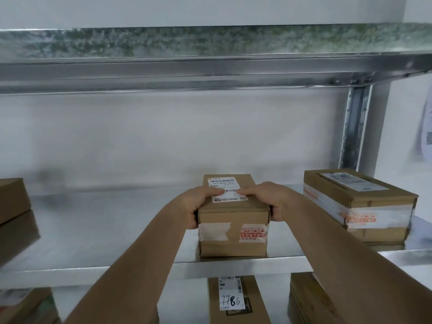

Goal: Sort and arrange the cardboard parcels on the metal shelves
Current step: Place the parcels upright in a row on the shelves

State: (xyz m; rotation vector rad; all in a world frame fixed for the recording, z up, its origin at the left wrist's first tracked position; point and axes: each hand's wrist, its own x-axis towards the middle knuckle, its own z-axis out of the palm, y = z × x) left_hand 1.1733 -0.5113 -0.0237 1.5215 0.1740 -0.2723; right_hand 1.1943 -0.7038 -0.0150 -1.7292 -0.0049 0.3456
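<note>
A small cardboard parcel with a white label on top and taped front stands at the front edge of the middle metal shelf. My left hand grips its left side, thumb on the top label. My right hand grips its right side in the same way. A larger taped parcel sits on the same shelf to the right, apart from the held one. Another parcel shows partly at the left edge.
An upper metal shelf crosses overhead, with a steel upright at the right. Below the shelf stand more parcels: one labelled with handwritten numbers, one at right, one at lower left. A white wall is behind.
</note>
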